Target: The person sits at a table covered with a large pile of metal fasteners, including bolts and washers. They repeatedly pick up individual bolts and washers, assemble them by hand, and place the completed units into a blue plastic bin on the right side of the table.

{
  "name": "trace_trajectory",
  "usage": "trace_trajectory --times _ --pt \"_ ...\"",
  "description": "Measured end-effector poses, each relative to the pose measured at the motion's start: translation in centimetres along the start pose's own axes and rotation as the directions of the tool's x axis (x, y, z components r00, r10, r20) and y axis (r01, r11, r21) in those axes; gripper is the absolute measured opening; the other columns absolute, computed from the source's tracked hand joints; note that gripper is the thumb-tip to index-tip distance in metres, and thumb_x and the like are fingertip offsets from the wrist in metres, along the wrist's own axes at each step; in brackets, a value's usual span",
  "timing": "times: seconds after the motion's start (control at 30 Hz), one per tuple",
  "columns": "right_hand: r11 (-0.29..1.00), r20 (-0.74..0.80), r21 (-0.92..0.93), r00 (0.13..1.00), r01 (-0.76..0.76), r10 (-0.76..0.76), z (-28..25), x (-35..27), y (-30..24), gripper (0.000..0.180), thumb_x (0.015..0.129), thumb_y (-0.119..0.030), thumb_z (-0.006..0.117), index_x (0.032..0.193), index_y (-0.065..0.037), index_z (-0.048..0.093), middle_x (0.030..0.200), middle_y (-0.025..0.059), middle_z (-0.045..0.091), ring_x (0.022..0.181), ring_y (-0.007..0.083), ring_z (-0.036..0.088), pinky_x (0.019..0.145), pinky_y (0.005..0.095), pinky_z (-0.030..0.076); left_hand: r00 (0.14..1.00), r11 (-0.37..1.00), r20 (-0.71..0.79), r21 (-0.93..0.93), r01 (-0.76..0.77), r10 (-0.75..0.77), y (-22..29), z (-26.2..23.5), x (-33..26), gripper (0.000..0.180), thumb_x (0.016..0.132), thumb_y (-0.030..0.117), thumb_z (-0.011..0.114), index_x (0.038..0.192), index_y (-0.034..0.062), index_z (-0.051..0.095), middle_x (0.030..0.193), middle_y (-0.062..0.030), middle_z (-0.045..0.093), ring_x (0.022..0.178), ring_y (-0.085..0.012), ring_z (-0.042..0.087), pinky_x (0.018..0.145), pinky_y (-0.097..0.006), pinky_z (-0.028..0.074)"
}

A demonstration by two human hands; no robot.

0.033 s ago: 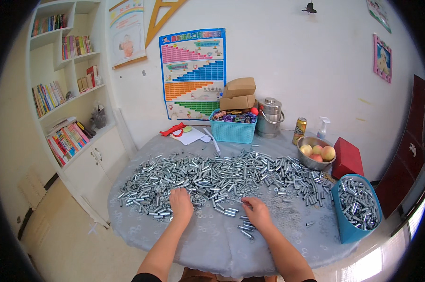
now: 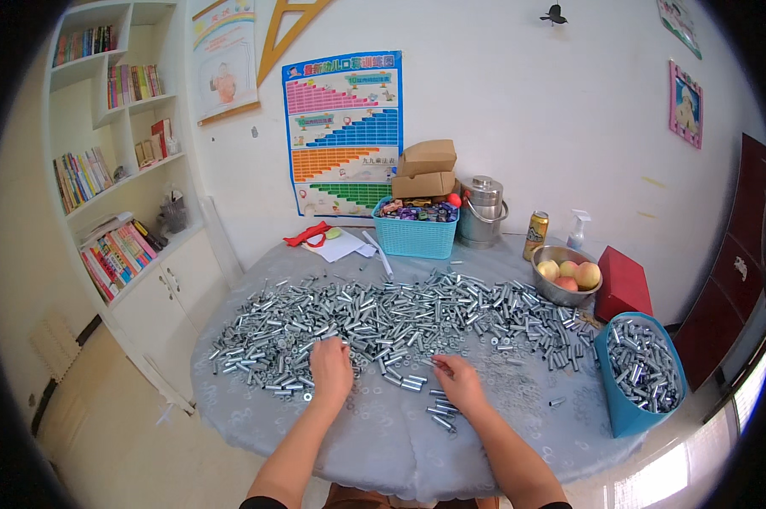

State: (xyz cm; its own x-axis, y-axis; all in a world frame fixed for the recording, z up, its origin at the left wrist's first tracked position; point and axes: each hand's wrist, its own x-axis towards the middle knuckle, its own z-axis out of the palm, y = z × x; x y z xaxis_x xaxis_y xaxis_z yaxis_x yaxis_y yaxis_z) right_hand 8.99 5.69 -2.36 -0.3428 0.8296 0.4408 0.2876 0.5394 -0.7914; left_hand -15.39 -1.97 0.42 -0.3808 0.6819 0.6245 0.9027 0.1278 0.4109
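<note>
A broad heap of small silvery metal sleeves (image 2: 383, 310), mixed with flat washers, spreads over the grey cloth of the table. My left hand (image 2: 332, 371) is at the heap's near edge, its fingers curled together; whatever they hold is hidden. To the right, my right hand (image 2: 461, 383) pinches with thumb and forefinger beside the heap; a tiny metal piece seems to be at the tips, too small to name. Between the hands lie several loose sleeves (image 2: 410, 383). A small group of sleeves (image 2: 442, 416) rests just left of my right wrist.
A blue bin (image 2: 613, 386) full of metal sleeves stands at the right edge. Behind it are a red box (image 2: 624, 288), a steel bowl (image 2: 559, 293) of fruit, a can (image 2: 535, 236) and a spray bottle (image 2: 579, 231). A turquoise basket (image 2: 415, 239) and metal canister (image 2: 482, 216) stand at the back.
My left hand has shifted slightly right and its fingers have drawn in more. My right hand keeps its pinch in nearly the same place. The whole view has slid a little.
</note>
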Motion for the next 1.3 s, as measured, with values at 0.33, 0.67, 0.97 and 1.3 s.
trace_trajectory --times 0.33,0.67,0.97,1.3 --pt "0.993 -0.063 0.114 0.998 -0.013 0.020 0.0 0.5 -0.4 0.023 0.083 -0.008 0.059 0.106 -0.006 0.060 0.090 0.0064 0.059 0.081 0.0158 0.056 0.072 0.0276 0.046 0.952 0.474 0.261 -0.826 0.307 -0.161 5.6 6.4 -2.5 0.015 0.084 0.015 0.062 0.085 0.0013 0.056 0.066 0.0016 0.052 0.057 -0.0044 0.044 0.051 -0.021 0.036" --pt "0.483 0.227 0.792 0.915 -0.373 0.334 -1.1 1.1 0.6 0.021 0.091 -0.016 0.051 0.110 -0.008 0.051 0.109 0.0074 0.058 0.098 0.0171 0.054 0.084 0.0312 0.043 0.817 0.195 0.577 -0.803 0.563 0.014 6.4 5.4 -3.5 0.014 0.091 0.016 0.052 0.094 0.0026 0.052 0.069 -0.0054 0.059 0.053 -0.0050 0.047 0.044 -0.019 0.036" --pt "0.594 0.302 0.727 0.937 -0.345 0.174 -0.6 0.7 -1.9 0.018 0.091 -0.022 0.050 0.103 -0.008 0.049 0.117 0.0094 0.056 0.104 0.0141 0.051 0.091 0.0300 0.037 0.753 0.160 0.641 -0.767 0.621 0.151 7.2 4.5 -3.5 0.019 0.094 0.022 0.045 0.095 0.0031 0.049 0.078 -0.0117 0.064 0.053 -0.0075 0.049 0.046 -0.019 0.039" --pt "0.711 0.319 0.641 0.943 -0.290 0.097 -0.3 0.7 -1.8 0.017 0.093 -0.020 0.047 0.101 -0.005 0.048 0.121 0.0079 0.053 0.106 0.0149 0.049 0.093 0.0315 0.037 0.654 0.006 0.747 -0.659 0.752 0.121 7.9 3.8 -3.5 0.022 0.096 0.024 0.039 0.101 0.0040 0.047 0.082 -0.0139 0.061 0.053 -0.0126 0.051 0.047 -0.026 0.046"
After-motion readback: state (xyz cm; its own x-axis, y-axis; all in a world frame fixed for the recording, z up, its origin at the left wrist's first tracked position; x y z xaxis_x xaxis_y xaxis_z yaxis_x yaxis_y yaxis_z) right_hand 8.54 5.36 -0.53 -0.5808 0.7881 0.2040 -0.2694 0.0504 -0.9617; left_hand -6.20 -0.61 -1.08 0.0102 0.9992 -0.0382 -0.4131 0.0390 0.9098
